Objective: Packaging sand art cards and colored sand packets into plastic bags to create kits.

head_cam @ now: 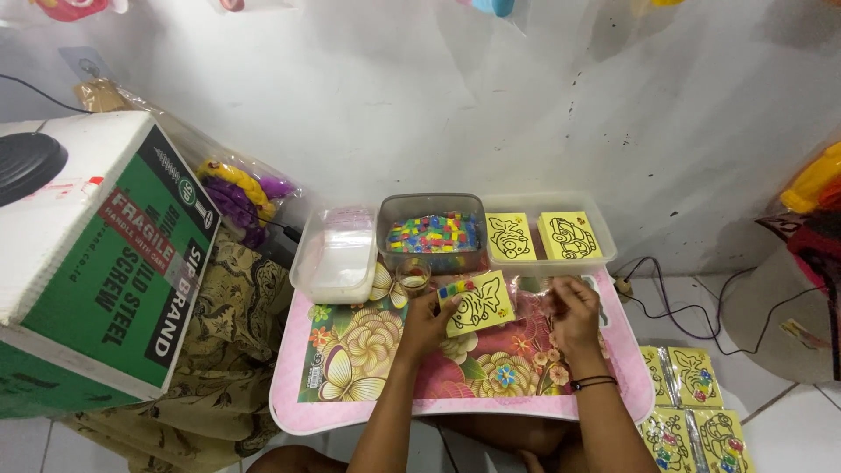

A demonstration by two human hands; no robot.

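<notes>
Your left hand (427, 326) pinches a small yellow card with a black-outlined cartoon drawing (478, 303), fingers closed on its left edge, where a row of little coloured pieces sits; the card is held tilted just above the middle of the pink lap table with a floral butterfly mat (350, 350). Your right hand (574, 311), a black band at its wrist, hovers just right of the card with fingers curled around a clear crinkly plastic sleeve (539, 285).

On the far side of the table stand three tubs: a clear one of white packets (335, 254) on the left, a grey one of mixed coloured pieces (434, 234) in the middle, and a clear one with two more yellow drawing cards (539, 236) on the right. A small glass cup (413, 274) sits just near the grey tub. Packed yellow cards (688, 407) lie on the floor at near right, and a green-and-white cardboard box (92, 254) stands at the left.
</notes>
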